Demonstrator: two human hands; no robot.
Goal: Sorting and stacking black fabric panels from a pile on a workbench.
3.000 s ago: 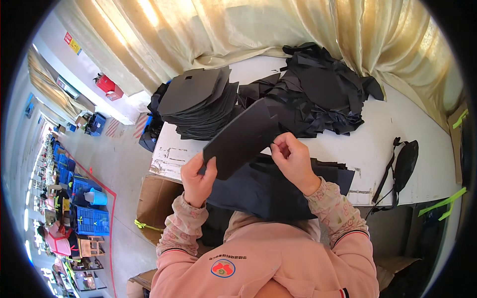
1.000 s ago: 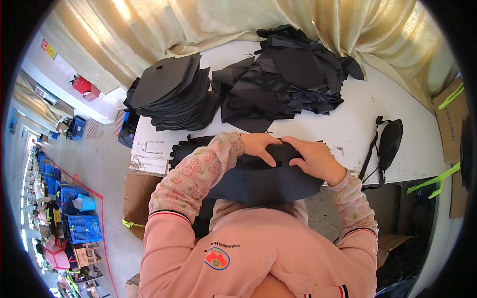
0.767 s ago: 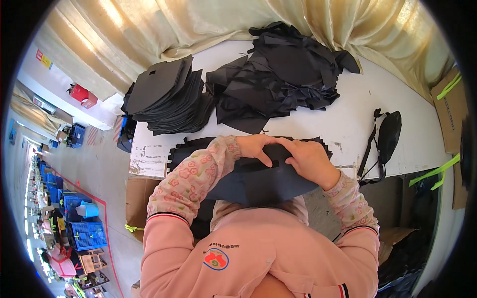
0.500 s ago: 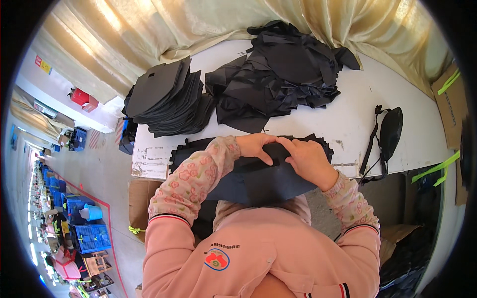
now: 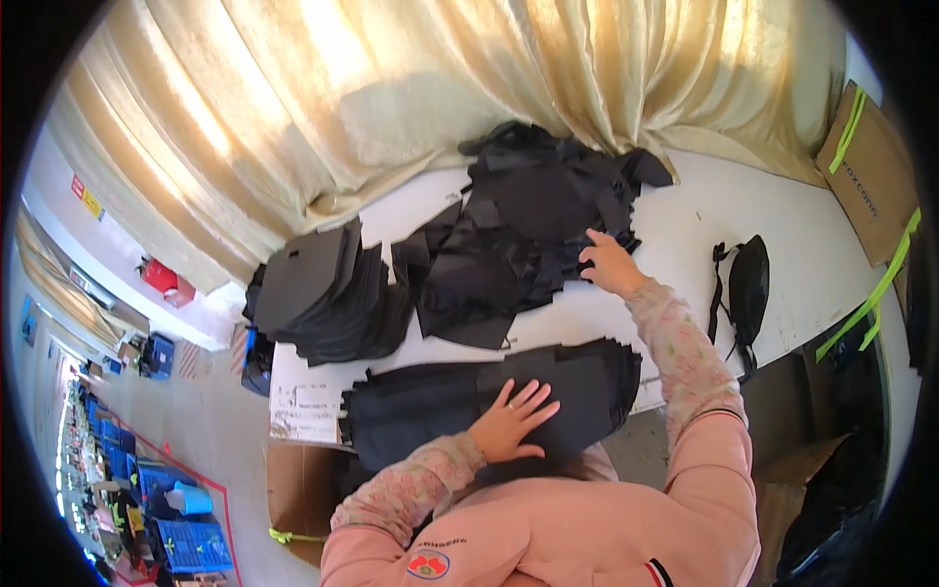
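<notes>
**Inspector:** Nearest position first. The left hand lies flat, fingers spread apart, palm down on the flat black stack at the near edge of the worktop. It clamps nothing; it only presses.

**Supervisor:** And the risk there?

**Inspector:** The stack overhangs the near edge slightly, toward the person's lap. In my judgement, if the palm lifts or slides while the body leans forward, the top sheets could skew or slip off, perhaps into the cardboard box below.

**Supervisor:** The other arm?

**Inspector:** Stretched out. The right hand rests at the right edge of the loose black pile further back, fingers partly curled on the top pieces. Whether it has one pinched I cannot tell; the fingertips blend into the dark material.

**Supervisor:** Hazard?

**Inspector:** The pieces lie tangled and overlapping. A pull on one would likely drag neighbours with it, so two may come at once or several spill across the worktop.

**Supervisor:** Anything alongside?

**Inspector:** A tall stack of shaped black panels stands to the left, leaning somewhat and touching the loose pile; a tug might unsettle it. A black pouch with strap lies to the right, apart from the reach.
</notes>
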